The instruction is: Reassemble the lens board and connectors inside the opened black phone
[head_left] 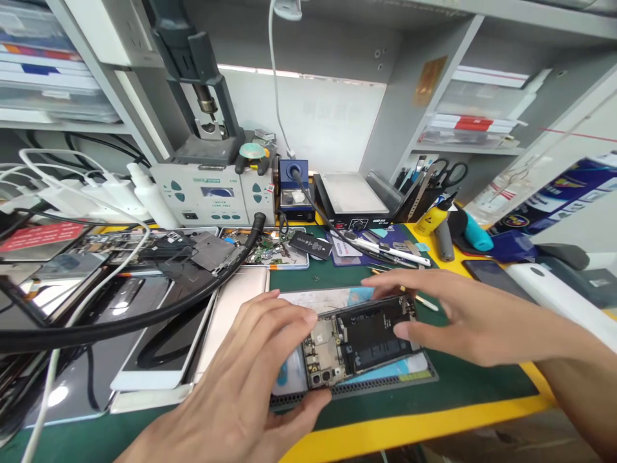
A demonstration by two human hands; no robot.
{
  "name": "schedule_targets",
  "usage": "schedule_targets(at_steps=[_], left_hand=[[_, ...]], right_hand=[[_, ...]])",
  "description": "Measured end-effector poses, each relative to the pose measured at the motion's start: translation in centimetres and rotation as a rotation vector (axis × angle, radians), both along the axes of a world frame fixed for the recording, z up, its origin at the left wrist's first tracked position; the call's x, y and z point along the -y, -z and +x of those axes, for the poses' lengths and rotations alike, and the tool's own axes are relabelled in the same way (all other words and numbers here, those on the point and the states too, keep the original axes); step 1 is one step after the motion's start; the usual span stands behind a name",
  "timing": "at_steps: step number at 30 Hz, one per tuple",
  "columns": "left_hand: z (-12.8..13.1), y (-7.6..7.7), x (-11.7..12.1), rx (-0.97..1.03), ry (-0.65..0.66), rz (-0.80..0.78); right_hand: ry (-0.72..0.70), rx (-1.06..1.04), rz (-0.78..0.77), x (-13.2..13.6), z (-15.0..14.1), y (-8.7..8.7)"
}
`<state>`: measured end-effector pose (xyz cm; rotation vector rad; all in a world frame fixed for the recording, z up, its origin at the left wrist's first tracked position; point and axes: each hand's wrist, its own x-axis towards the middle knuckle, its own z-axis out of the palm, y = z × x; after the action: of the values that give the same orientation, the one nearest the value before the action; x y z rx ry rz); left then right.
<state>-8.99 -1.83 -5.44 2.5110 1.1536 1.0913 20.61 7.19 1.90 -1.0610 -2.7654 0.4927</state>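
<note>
An opened smartphone [361, 337] lies tilted between my two hands, its back off and its insides showing. A black battery [371, 341] fills its middle and right part, while the circuit board and camera modules [322, 377] sit at the left end. My left hand [255, 360] grips that left end, fingers over the far edge and thumb at the near corner. Around the right end is my right hand [448, 315], its thumb by the battery and its fingers at the far edge. Beneath the phone is a printed work mat [409, 373], partly hidden.
A soldering station [212, 196] stands behind, its thick black cable [144, 328] crossing the left side. Several tablets and phone screens [164, 334] are piled at left. A parts tray [274, 247], loose battery [310, 245], tweezers, and yellow bottle [431, 218] sit beyond the hands.
</note>
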Motion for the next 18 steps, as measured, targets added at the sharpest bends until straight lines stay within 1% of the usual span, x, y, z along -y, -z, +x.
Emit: schedule_targets(at_steps=[2,4,7,10,12,13,14,15,16,17,18], left_hand=[[0.0,0.1,0.0,0.002,0.002,0.000],[0.0,0.2,0.1,0.000,0.003,-0.007],[0.0,0.3,0.1,-0.005,-0.016,-0.038],[0.1,0.2,0.0,-0.004,-0.026,-0.034],[0.2,0.2,-0.1,0.000,-0.025,-0.029],[0.2,0.3,-0.1,0.006,-0.029,-0.025],[0.2,0.3,-0.1,0.012,-0.037,-0.016],[0.3,0.5,-0.1,0.015,-0.049,-0.006],[0.3,0.6,-0.1,0.015,-0.061,0.008],[0.2,0.7,-0.1,0.010,-0.074,0.027],[0.2,0.9,-0.2,-0.002,-0.080,0.027]], right_hand=[[-0.040,0.014,-0.090,-0.8,-0.8,0.0],[-0.054,-0.014,-0.135,-1.0,-1.3,0.1],[-0.065,-0.045,-0.166,-0.8,-1.6,0.2],[-0.056,-0.065,-0.138,-0.5,-0.5,0.1],[0.029,-0.099,-0.073,-0.6,1.1,-0.2],[0.114,-0.118,-0.042,-0.7,2.0,-0.3],[0.231,-0.106,-0.024,-0.7,2.9,-0.4],[0.356,-0.054,-0.024,-0.8,3.7,-0.4],[0.455,0.041,-0.050,-0.8,4.4,-0.2],[0.507,0.135,-0.096,-0.9,4.7,0.0],[0.522,0.210,-0.157,-1.0,4.9,0.4]])
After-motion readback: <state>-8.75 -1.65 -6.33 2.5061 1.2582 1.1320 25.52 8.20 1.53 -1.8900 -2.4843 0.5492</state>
